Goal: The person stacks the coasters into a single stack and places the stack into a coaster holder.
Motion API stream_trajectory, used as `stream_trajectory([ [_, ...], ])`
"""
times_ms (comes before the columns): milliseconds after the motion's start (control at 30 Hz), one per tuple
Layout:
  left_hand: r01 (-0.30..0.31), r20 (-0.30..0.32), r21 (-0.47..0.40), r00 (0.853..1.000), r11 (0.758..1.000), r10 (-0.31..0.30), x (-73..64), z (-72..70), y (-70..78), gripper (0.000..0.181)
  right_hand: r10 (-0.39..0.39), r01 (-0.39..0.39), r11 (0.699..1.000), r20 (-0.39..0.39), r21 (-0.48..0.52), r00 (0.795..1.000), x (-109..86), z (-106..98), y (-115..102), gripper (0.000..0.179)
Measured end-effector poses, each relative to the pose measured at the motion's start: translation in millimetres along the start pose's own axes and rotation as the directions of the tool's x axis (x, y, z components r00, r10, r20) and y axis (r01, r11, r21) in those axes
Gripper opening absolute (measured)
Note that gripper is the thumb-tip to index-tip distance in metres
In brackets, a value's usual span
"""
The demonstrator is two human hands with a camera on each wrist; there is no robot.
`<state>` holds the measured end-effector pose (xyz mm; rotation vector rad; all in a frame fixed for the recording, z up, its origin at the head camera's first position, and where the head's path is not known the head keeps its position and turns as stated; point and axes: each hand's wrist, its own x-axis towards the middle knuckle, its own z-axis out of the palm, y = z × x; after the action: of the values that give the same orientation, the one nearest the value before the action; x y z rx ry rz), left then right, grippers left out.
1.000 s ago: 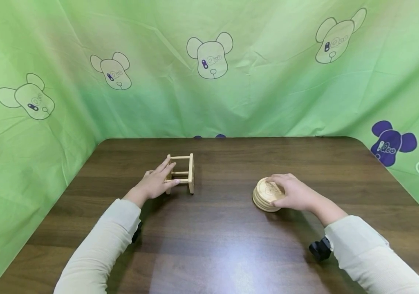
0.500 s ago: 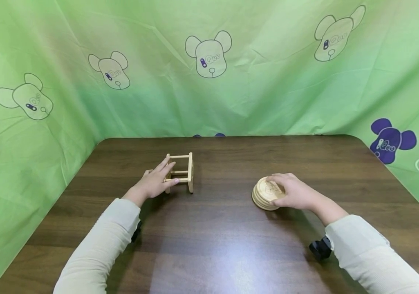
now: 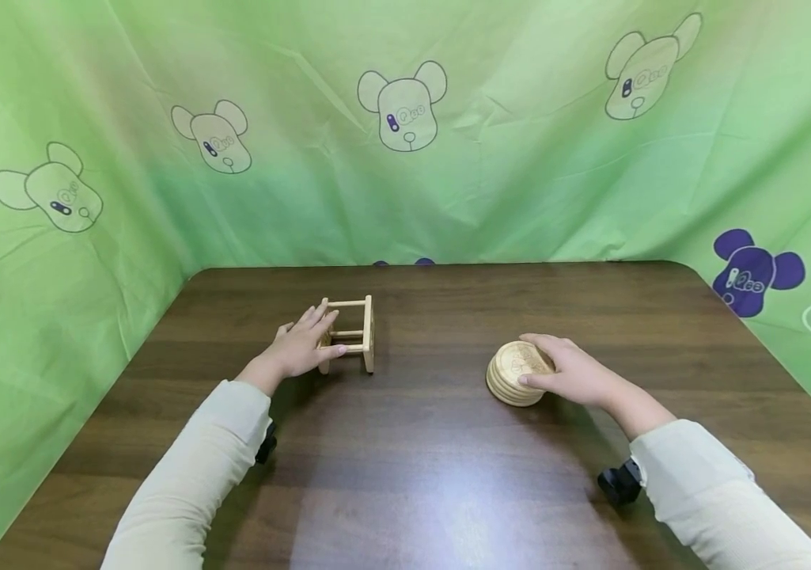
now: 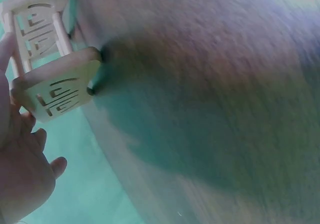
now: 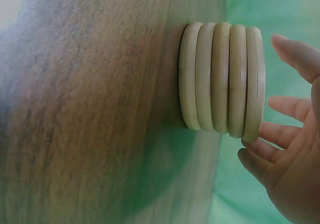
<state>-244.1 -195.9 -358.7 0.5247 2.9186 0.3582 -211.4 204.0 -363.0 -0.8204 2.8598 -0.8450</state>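
On the left half of the table stands a small wooden coaster rack (image 3: 368, 336) with posts, crossbars and slotted side panels. My left hand (image 3: 298, 347) rests on its left side, fingers extended across the top and the thumb along the near bar. In the left wrist view a cut-out panel (image 4: 60, 93) faces the camera beside my fingertips. To the right, several round wooden coasters (image 3: 512, 380) form a neat stack, the top one engraved. My right hand (image 3: 572, 372) spreads over the right edge of the stack. In the right wrist view its thumb (image 5: 295, 53) stands off the coasters, while fingertips meet the top one.
The dark wood-grain table (image 3: 405, 459) carries both the rack and the stack, a wide gap apart. A green curtain (image 3: 291, 198) printed with bear heads hangs behind and at the sides. Black wrist cameras (image 3: 620, 483) sit under the sleeves.
My right hand's fingers and thumb have shifted and spread, showing more of the top coaster. My left hand has barely moved; the rack and stack stay in place.
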Motion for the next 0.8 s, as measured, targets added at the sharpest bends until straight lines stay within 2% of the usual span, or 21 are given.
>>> stream_trajectory([
  [133, 0.003, -0.027, -0.041, 1.000, 0.999, -0.004, -0.6, -2.3, 2.8, 0.074, 0.053, -0.054, 0.998, 0.013, 0.031, 0.998, -3.2, -2, 4, 0.064],
  [233, -0.021, -0.063, -0.098, 0.998, 0.995, 0.015, -1.7, -7.0, 11.7, 0.072, 0.113, -0.114, 0.992, 0.024, 0.047, 0.993, -7.1, -5, 6, 0.066],
  [333, -0.074, -0.107, -0.156, 0.993, 0.985, 0.058, -1.1, -11.4, 26.1, 0.066, 0.163, -0.164, 0.983, 0.017, 0.085, 0.986, -10.7, -7, 7, 0.064],
  [433, -0.150, -0.141, -0.166, 0.982, 0.975, 0.127, 0.5, -14.9, 42.9, 0.062, 0.188, -0.187, 0.974, 0.009, 0.130, 0.982, -12.3, -7, 6, 0.061],
  [600, -0.247, -0.152, -0.236, 0.965, 0.940, 0.216, 3.6, -17.1, 72.2, 0.057, 0.226, -0.224, 0.963, 0.004, 0.151, 0.974, -14.7, -5, 9, 0.059],
  [733, -0.260, -0.143, -0.308, 0.964, 0.915, 0.226, 6.9, -14.2, 91.8, 0.052, 0.237, -0.234, 0.957, 0.007, 0.171, 0.972, -15.9, -3, 13, 0.055],
  [800, -0.258, -0.137, -0.323, 0.965, 0.911, 0.225, 9.1, -11.0, 99.4, 0.050, 0.240, -0.238, 0.952, 0.011, 0.191, 0.971, -16.1, -2, 14, 0.054],
])
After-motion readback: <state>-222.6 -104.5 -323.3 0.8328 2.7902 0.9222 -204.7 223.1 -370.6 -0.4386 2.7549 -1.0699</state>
